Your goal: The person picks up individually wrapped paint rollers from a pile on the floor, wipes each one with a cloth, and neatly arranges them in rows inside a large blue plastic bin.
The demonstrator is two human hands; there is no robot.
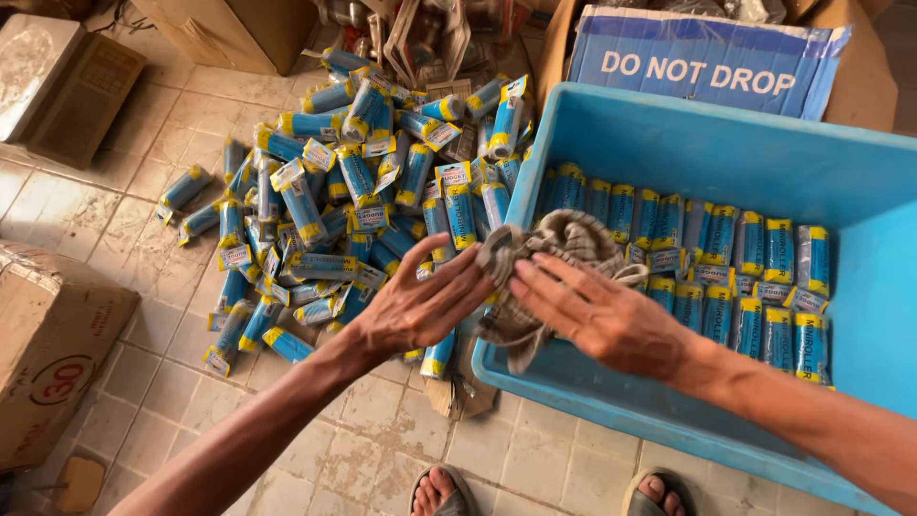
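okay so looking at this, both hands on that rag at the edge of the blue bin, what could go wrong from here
1. The left hand and right hand bunch the striped rag over the blue bin's rim; a trailing end might snag and drag the neatly rowed packs out of line.
2. The loose pile of blue packs sprawls across the tiled floor close to the sandalled feet; a step forward could crush or scatter some.

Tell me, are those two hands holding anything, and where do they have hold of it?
Both hold a crumpled striped cloth over the blue tub's rim. The left hand pinches its left edge; the right hand lies over its lower part.
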